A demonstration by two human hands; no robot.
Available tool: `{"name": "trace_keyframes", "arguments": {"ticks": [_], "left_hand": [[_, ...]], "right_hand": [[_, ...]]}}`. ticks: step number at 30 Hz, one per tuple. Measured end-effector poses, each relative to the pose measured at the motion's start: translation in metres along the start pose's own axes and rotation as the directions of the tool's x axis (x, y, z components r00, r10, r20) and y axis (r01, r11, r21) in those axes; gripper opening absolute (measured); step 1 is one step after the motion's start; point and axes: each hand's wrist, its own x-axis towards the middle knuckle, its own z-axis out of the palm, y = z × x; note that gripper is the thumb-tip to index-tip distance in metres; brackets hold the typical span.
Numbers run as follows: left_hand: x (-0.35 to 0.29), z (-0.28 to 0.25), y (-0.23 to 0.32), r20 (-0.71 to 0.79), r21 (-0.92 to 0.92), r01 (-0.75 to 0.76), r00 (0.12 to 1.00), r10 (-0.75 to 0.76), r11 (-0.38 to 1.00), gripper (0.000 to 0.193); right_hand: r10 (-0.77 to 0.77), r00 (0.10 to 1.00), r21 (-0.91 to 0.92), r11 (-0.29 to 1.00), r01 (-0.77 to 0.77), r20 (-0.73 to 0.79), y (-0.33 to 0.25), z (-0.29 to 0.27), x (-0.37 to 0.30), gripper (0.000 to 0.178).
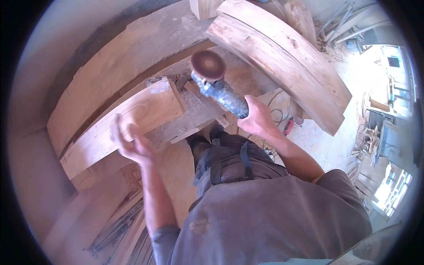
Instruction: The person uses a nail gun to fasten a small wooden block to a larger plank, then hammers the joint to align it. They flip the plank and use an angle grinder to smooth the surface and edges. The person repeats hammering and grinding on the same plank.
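Note:
My right hand (257, 115) is closed round the rear body of an angle grinder (225, 98), whose brown sanding disc (208, 65) faces up and away from me. The tool is held above the bench. To the left, my left hand (132, 141) is slightly blurred, with its fingers apart and nothing in them. It hovers over or just touches a curved, pale wooden piece (145, 110); which of the two I cannot tell. That piece lies on the bench (183, 121), its squared end close to the grinder.
Two thick curved timbers (282, 66) lie at the far right. A long, wide board (119, 62) spans the back left. Dark cables (277, 112) and a red tool (289, 126) are on the floor right of my legs. Long bars and wood strips (117, 229) lie at the lower left.

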Motion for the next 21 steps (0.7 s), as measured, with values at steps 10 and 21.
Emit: {"name": "trace_keyframes", "arguments": {"ticks": [10, 21], "left_hand": [[-0.095, 0.093, 0.131, 0.978, -0.206, 0.951, 0.195, -0.070, -0.232, 0.073], [-0.079, 0.095, 0.162, 0.919, -0.380, 0.921, 0.386, -0.078, 0.089, 0.070]], "right_hand": [[-0.009, 0.918, 0.395, 0.904, -0.161, 0.396, -0.026, -0.055, -0.022, 0.055], [-0.131, 0.980, 0.612, 0.791, 0.011, 0.151, -0.026, -0.052, -0.039, 0.069]]}}
